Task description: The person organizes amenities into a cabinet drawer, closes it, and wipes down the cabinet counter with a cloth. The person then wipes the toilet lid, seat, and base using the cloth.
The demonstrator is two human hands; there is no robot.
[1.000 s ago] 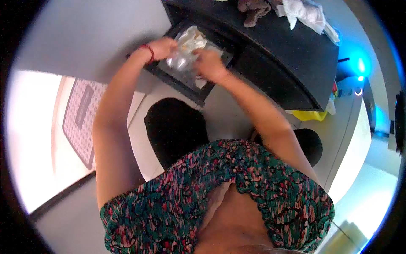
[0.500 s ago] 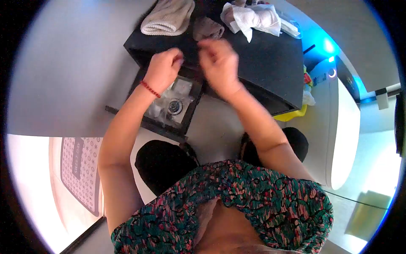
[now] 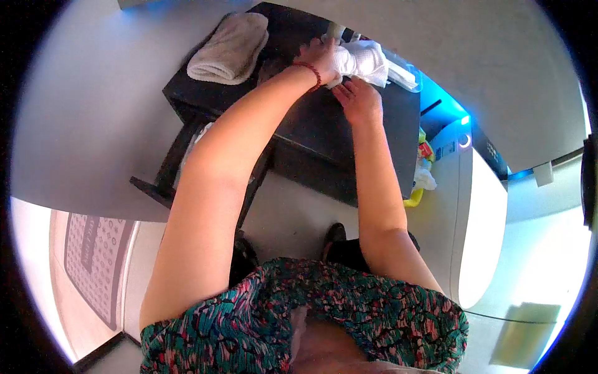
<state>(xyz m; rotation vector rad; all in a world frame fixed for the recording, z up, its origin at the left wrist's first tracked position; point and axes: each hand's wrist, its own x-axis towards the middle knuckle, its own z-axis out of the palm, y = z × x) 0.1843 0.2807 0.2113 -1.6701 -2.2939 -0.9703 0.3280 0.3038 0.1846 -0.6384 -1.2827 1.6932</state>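
A white textured cloth or paper bundle [image 3: 366, 62] lies near the back right of the black cabinet top. At its left end is my left hand [image 3: 319, 57], a red bracelet around the wrist, its fingers curled against the bundle. My right hand [image 3: 362, 105] is at the near edge of the same bundle, palm low over the cabinet, fingers stretched toward it and apart. Part of a small brown cloth [image 3: 269, 68] shows behind my left forearm. A folded beige towel [image 3: 230, 50] rests to the left of both hands.
Below my left forearm, a black drawer [image 3: 152, 187] stands pulled out, its contents mostly hidden. Clear plastic packaging [image 3: 403, 76] sits right of the bundle. A white appliance [image 3: 479, 218] stands beside the black cabinet [image 3: 317, 140], with colourful bags [image 3: 425, 168] between them.
Both hands have moved from above the drawer and cabinet front to the white bundle. My left arm now reaches across the drawer, and the view has shifted.
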